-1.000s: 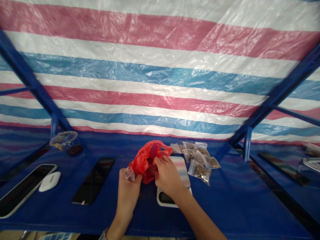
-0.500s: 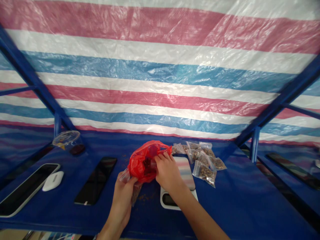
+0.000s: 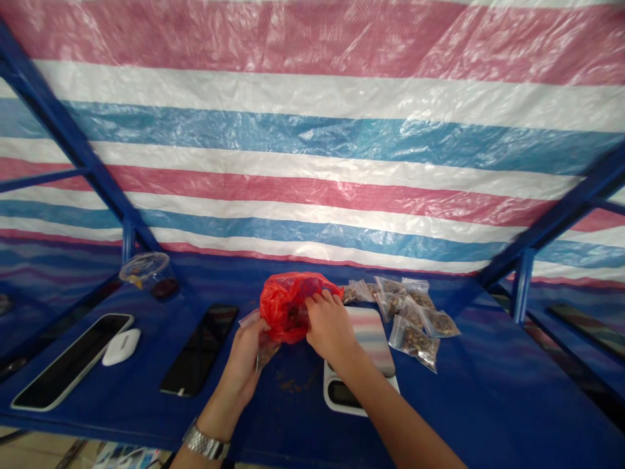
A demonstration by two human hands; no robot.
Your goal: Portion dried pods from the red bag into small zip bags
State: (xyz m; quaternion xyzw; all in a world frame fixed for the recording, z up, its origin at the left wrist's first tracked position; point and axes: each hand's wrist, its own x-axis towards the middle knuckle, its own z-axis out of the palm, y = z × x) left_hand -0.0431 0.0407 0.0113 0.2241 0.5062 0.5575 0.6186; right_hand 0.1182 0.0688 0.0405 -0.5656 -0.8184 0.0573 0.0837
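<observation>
A red plastic bag (image 3: 283,306) stands with its mouth open between my hands, dark contents inside. My left hand (image 3: 248,348) is closed around a small clear zip bag (image 3: 266,352), its thumb against the red bag's left side. My right hand (image 3: 329,326) grips the right edge of the red bag, with the fingertips partly hidden inside the mouth. Under my right forearm lies a white digital scale (image 3: 374,339). Several filled zip bags (image 3: 415,339) of brownish bits are heaped to the right of it.
On the left lie a black phone (image 3: 200,352), a phone in a pale case (image 3: 73,365) and a white earbud case (image 3: 122,346). Farther back sits a clear plastic cup (image 3: 151,273). Blue frame bars (image 3: 525,286) and a striped tarp (image 3: 312,130) bound the blue table (image 3: 463,404).
The view has shifted slightly, so the table's things sit farther right, and a wristwatch shows on my left wrist. Both hands keep their hold at the red bag.
</observation>
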